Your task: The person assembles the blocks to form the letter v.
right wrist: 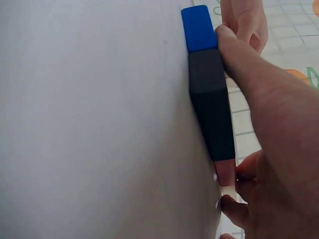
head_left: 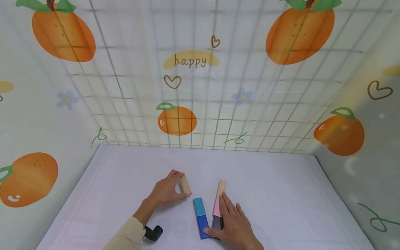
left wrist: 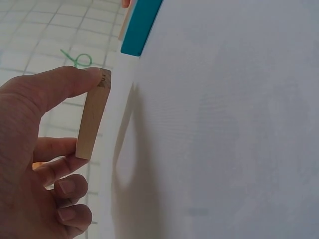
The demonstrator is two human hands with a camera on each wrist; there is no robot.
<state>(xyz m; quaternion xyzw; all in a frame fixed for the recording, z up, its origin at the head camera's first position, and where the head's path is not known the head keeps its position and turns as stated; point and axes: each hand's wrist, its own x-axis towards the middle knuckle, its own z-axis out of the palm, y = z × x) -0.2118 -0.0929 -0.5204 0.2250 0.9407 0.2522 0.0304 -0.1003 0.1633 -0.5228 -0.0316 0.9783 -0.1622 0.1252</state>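
My left hand [head_left: 167, 189] pinches a plain wooden block [head_left: 185, 184] by its ends, between thumb and fingers. In the left wrist view the block [left wrist: 93, 119] is above the white surface, with dark marks at its thumb end. My right hand [head_left: 235, 222] lies along a row made of a natural wood block [head_left: 222, 186], a pink block [head_left: 216, 207] and a dark grey block [head_left: 216, 223]. Its fingers are straight beside the pink block. The right thumb touches the blue block [head_left: 203, 227], which lies end to end with a teal block [head_left: 198, 207].
The white table [head_left: 275, 187] has fabric walls behind and on both sides, printed with oranges [head_left: 177, 121] and hearts. A black device [head_left: 153, 233] is strapped at the left wrist.
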